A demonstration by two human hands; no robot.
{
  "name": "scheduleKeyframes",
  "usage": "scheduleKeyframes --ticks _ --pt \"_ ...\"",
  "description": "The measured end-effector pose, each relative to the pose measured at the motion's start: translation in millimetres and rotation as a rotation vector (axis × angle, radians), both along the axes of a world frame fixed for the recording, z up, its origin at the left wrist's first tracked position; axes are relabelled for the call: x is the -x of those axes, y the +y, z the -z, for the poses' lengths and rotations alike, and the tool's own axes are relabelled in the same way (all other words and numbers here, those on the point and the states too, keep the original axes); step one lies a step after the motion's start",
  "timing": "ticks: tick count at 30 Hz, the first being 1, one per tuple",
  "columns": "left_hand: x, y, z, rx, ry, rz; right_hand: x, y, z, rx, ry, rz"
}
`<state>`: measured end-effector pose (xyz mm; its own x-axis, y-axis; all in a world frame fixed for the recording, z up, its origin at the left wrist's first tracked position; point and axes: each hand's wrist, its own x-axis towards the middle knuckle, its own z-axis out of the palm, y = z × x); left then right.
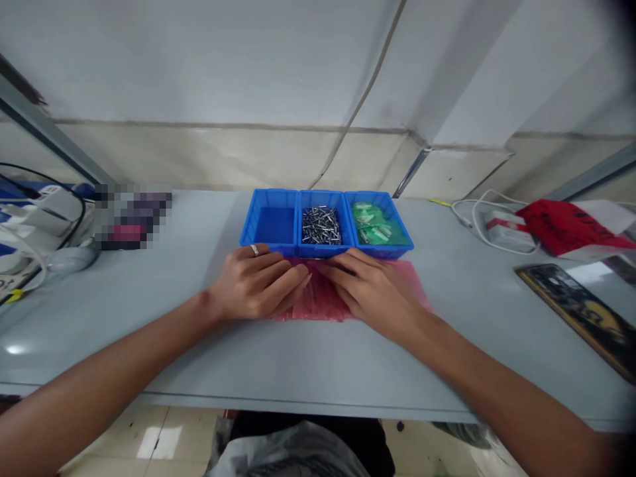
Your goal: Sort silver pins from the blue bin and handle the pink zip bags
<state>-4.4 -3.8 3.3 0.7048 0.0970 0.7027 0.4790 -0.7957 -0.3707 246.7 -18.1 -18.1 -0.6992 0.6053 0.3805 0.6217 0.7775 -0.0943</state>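
Note:
Pink plastic bags (320, 301) lie flat on the table just in front of three joined blue bins. My left hand (261, 281), with a ring on one finger, is curled, its fingers pressed together on the left part of the pink plastic. From the right, my right hand (372, 288) closes its fingers on the same plastic near its upper edge. The fingertips nearly meet, and the exact grip is partly hidden. Many small metal pins or rivets (321, 225) fill the middle bin. Green-and-clear small packets (375, 225) lie in the right bin; the left bin (275, 225) shows its bare floor.
A phone in a dark patterned case (581, 311) lies at the right, near a red packet (571, 225), a small white box (509, 228) and a white cable. Chargers and cables (44, 212) crowd the left end. The wall stands behind the table (308, 371).

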Motion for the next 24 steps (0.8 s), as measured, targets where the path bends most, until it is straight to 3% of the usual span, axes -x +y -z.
scheduleKeyframes --ticks 12,20,24 --pt "-4.6 0.7 -4.7 0.06 -0.015 -0.114 8.5 -4.6 1.1 -0.043 -0.081 -0.044" --pt "-3.7 5.5 3.0 0.188 0.114 -0.222 13.0 -9.2 1.5 -0.077 -0.146 -0.096" --pt "-1.4 8.6 6.5 0.21 0.117 -0.198 10.0 -10.2 -2.8 -0.141 -0.136 -0.034"
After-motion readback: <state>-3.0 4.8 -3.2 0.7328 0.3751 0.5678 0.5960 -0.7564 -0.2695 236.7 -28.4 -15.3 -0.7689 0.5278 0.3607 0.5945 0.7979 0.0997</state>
